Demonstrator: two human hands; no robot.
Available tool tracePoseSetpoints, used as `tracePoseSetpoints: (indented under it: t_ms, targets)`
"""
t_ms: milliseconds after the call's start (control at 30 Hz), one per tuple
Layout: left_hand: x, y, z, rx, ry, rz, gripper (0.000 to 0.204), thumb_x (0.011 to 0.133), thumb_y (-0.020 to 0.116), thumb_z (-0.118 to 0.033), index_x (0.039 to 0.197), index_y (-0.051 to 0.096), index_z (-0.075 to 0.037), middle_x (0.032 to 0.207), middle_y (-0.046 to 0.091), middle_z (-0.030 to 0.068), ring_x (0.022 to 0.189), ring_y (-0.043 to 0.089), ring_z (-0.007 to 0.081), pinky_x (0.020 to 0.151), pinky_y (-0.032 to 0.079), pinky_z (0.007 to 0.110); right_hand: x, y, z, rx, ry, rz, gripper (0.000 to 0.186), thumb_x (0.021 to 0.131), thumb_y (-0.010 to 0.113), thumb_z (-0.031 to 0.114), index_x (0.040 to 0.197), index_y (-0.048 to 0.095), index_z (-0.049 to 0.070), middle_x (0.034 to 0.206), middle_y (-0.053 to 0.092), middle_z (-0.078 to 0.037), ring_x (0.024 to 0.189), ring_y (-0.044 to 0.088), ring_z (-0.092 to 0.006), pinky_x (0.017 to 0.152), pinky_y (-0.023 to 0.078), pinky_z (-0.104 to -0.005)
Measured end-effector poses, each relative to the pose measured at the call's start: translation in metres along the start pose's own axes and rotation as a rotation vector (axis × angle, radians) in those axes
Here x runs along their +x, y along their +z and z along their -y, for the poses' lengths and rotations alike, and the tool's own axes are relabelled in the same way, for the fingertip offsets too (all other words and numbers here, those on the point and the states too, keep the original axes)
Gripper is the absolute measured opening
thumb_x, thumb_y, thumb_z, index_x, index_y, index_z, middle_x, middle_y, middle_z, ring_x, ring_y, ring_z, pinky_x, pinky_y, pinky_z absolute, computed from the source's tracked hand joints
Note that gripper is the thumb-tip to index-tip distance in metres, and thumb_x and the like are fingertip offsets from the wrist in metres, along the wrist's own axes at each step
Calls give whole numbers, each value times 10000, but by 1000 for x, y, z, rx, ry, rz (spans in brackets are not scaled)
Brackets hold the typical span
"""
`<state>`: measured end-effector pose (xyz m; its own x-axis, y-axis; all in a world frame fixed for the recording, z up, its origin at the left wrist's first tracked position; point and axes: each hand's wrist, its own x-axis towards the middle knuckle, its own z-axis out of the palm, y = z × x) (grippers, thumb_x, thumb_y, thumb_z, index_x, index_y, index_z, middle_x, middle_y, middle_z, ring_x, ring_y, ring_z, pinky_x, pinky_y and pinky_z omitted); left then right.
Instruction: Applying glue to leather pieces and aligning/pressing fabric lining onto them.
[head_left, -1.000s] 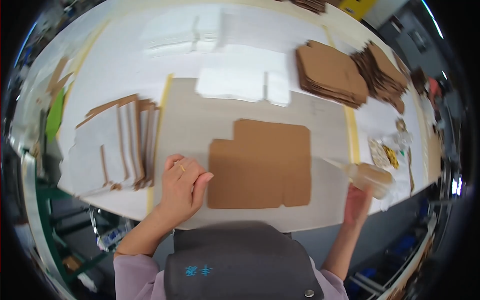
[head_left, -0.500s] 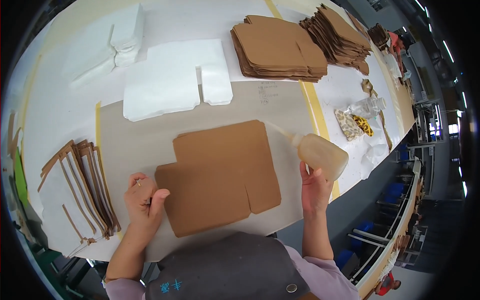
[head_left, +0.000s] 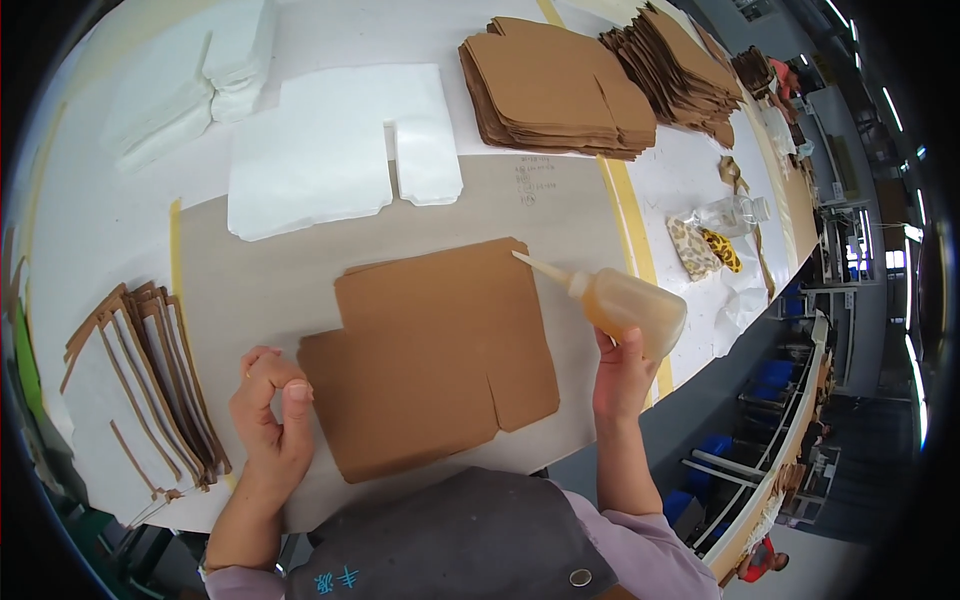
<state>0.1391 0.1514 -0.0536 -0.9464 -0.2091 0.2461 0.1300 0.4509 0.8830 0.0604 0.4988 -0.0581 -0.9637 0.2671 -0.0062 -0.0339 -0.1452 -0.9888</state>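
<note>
From where I stand, the brown cut sheet point(head_left: 430, 360) lies flat on the worktop point(head_left: 105, 215), over a grey covering point(head_left: 265, 285), right in front of the person. The right hand point(head_left: 622, 380) has its fingers wrapped around a squeeze bottle point(head_left: 645, 310), tipped well over, its thin nozzle reaching the sheet's far right corner. Whether the tip touches or hangs just above, I can't tell. The left hand point(head_left: 270, 415) is at the sheet's left edge, fingers curled inward with nothing showing in them; I can't make out whether they close fully or brush the brown edge.

To my eye, the bottle is the likeliest trouble: too hard a squeeze at that tilt could let out a blob instead of a fine line. With the nozzle so near the corner, a small slip could put liquid on the grey covering, and the sheet might then stick there. I also don't see the left hand pressing down, so a dragging nozzle could swing the sheet round or lift its corner. The slit near the lower right looks like a weak spot, prone to catching or creasing.
</note>
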Motion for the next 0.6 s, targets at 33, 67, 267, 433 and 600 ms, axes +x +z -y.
tracePoseSetpoints:
  t_ms: [33, 67, 267, 433, 600]
  targets:
    - [0, 0, 0, -5, -11, -10, 244, 982, 518, -171, 759, 517, -70, 675, 505, 21, 635, 467, 164, 966, 387, 446, 0, 1, 0, -5, -3, -5, 581, 938, 664, 207, 1425, 377, 73, 1349, 531, -85, 1209, 574, -218, 998, 528, -377]
    - [1, 1, -1, -8, -9, -9, 244, 982, 518, -171, 759, 517, -70, 675, 505, 21, 635, 467, 164, 966, 387, 446, 1, 2, 1, -6, -5, -7, 581, 938, 664, 207, 1425, 377, 73, 1349, 531, -85, 1209, 574, -218, 998, 528, -377]
    - [0, -2, 0, 7, -36, -11, 256, 1004, 477, -178, 772, 524, -79, 711, 529, 12, 661, 471, 152, 996, 364, 457, 1, 0, -3, -98, -32, 1, 569, 923, 679, 170, 1403, 400, 43, 1320, 548, -106, 1180, 591, -225, 980, 528, -372]
    - [-2, -4, -3, 2, -22, -8, 249, 1001, 485, -170, 778, 532, -72, 717, 539, 14, 666, 493, 153, 1007, 364, 464, -6, 6, -3, -60, -34, -80, 629, 813, 793, 109, 1334, 460, -7, 1251, 560, -103, 1170, 540, -217, 1024, 425, -366]
    - [0, -6, -5, -2, 7, -20, 220, 987, 510, -154, 788, 547, -68, 720, 556, 14, 675, 519, 152, 1000, 375, 464, -10, 4, -12, -118, -65, -19, 620, 858, 744, 128, 1376, 421, 21, 1295, 541, -108, 1196, 547, -234, 1016, 455, -391]
